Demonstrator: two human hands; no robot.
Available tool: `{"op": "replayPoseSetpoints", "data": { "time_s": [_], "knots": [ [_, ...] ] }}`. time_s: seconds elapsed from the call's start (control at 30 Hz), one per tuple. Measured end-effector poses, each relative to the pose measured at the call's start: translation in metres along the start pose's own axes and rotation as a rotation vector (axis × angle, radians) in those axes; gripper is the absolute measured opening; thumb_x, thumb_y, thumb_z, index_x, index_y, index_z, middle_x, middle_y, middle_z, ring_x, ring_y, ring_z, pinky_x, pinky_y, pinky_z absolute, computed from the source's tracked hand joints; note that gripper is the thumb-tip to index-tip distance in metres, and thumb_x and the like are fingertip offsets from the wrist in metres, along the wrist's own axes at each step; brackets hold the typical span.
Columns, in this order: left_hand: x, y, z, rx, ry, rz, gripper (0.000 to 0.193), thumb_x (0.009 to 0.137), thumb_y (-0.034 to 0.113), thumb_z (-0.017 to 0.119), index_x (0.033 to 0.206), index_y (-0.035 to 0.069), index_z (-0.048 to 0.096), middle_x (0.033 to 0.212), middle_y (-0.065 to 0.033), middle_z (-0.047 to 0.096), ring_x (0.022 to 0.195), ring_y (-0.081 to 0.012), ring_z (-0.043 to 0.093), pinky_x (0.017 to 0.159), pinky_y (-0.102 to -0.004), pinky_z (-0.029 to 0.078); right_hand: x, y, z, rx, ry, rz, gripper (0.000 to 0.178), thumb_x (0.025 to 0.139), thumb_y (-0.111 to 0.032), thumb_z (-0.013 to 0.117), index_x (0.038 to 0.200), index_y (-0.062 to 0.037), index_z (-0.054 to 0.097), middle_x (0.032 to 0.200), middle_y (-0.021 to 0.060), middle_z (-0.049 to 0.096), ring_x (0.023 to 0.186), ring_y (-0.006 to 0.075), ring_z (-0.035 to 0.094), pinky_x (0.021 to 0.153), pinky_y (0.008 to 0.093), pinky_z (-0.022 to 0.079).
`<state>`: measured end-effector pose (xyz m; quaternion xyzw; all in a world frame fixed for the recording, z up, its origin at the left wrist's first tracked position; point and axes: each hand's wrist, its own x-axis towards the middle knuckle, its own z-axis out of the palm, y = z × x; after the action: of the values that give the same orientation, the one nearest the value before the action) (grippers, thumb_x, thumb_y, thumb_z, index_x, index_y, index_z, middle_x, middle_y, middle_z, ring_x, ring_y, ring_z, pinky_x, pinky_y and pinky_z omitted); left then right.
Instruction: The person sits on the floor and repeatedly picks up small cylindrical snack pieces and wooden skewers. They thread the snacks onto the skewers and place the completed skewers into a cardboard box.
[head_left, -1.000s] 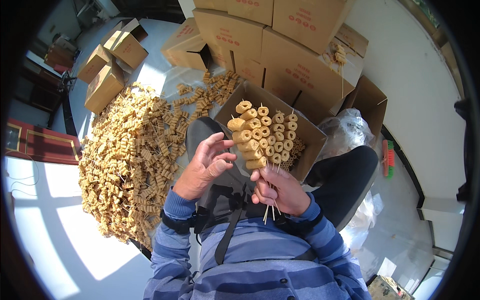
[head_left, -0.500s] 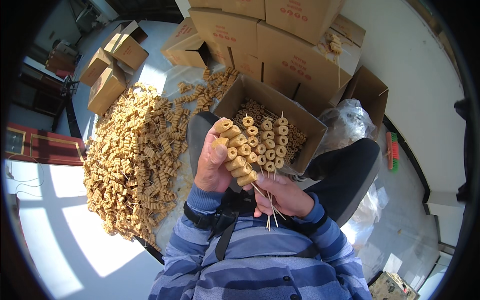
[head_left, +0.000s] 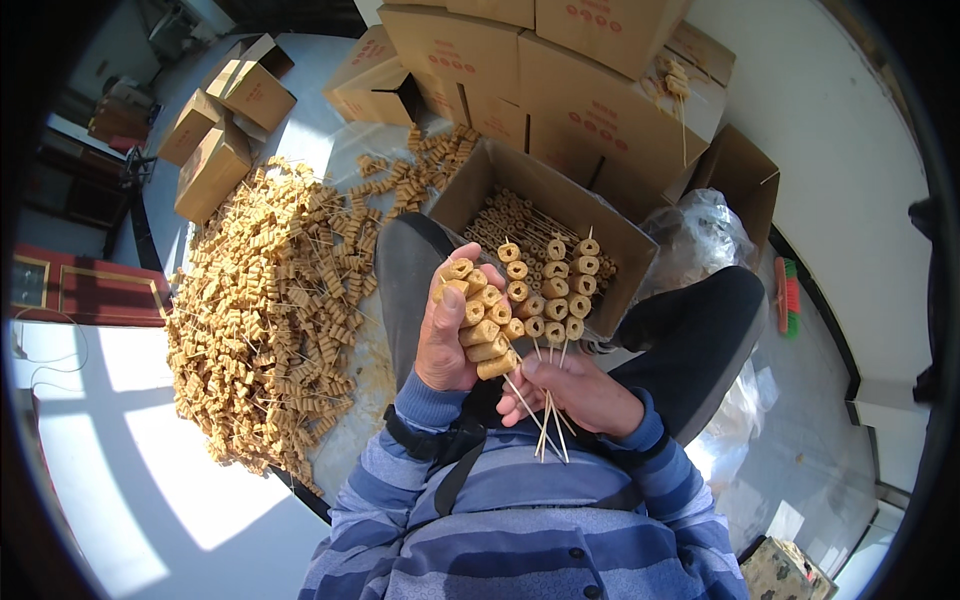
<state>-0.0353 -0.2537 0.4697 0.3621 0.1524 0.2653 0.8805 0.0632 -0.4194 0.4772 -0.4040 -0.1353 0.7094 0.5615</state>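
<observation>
My left hand (head_left: 440, 345) is wrapped round a cluster of golden-brown hollow rolls threaded on thin wooden sticks (head_left: 487, 335), its thumb lying across them. Pinched in my right hand (head_left: 590, 397) are the bare lower ends of several sticks, which cross and fan out below the fingers. Skewers of the same hollow rolls (head_left: 556, 290) rise upright from that hand, side by side, next to the left cluster. Behind them, between my knees, an open cardboard carton (head_left: 575, 190) holds many skewers packed inside, partly hidden by those in my hands.
A large heap of skewered rolls (head_left: 265, 330) covers the floor at my left, with more scattered farther back. Stacked cartons (head_left: 590, 100) stand beyond the open one. At right are clear plastic bags (head_left: 700, 240) and a red-green brush (head_left: 788, 298). Small boxes (head_left: 215, 165) sit far left.
Both hands have shifted slightly right. The skewers in my right hand now stand farther from the left-hand cluster, with a wider gap between their tops.
</observation>
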Motion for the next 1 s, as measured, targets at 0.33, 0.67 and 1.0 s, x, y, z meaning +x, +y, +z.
{"op": "replayPoseSetpoints", "data": {
  "time_s": [0.33, 0.67, 1.0],
  "knots": [
    [-0.001, -0.001, -0.001, -0.064, 0.072, -0.133, 0.066, 0.099, 0.061, 0.051, 0.132, 0.003, 0.051, 0.122, -0.0123, 0.062, 0.113, -0.0269, 0.061, 0.096, -0.0402, 0.054, -0.008, -0.007, -0.003, -0.006, -0.104, 0.061, 0.05, 0.111, -0.035, 0.038, 0.141, 0.0038, 0.045, 0.112, 0.0226, 0.067, 0.097, 0.0259, 0.071, 0.085, 0.0353, 0.06],
    [0.003, 0.002, 0.011, -0.198, -0.037, -0.311, 0.101, 0.091, 0.079, 0.043, 0.153, 0.001, 0.032, 0.134, -0.0157, 0.058, 0.12, -0.0287, 0.061, 0.097, -0.041, 0.057, -0.003, -0.013, -0.009, 0.042, -0.231, 0.148, 0.055, 0.109, -0.044, 0.038, 0.143, 0.0, 0.041, 0.112, 0.0226, 0.067, 0.098, 0.0263, 0.071, 0.081, 0.0342, 0.062],
    [0.014, -0.003, -0.009, -0.242, 0.08, -0.131, 0.087, 0.095, 0.07, 0.051, 0.144, -0.001, 0.043, 0.11, -0.0114, 0.063, 0.105, -0.0275, 0.062, 0.093, -0.044, 0.056, 0.001, -0.006, -0.015, -0.007, 0.18, -0.104, 0.044, 0.11, -0.038, 0.039, 0.129, -0.0001, 0.05, 0.099, 0.0108, 0.064, 0.092, 0.021, 0.068, 0.081, 0.0322, 0.059]
  ]
}}
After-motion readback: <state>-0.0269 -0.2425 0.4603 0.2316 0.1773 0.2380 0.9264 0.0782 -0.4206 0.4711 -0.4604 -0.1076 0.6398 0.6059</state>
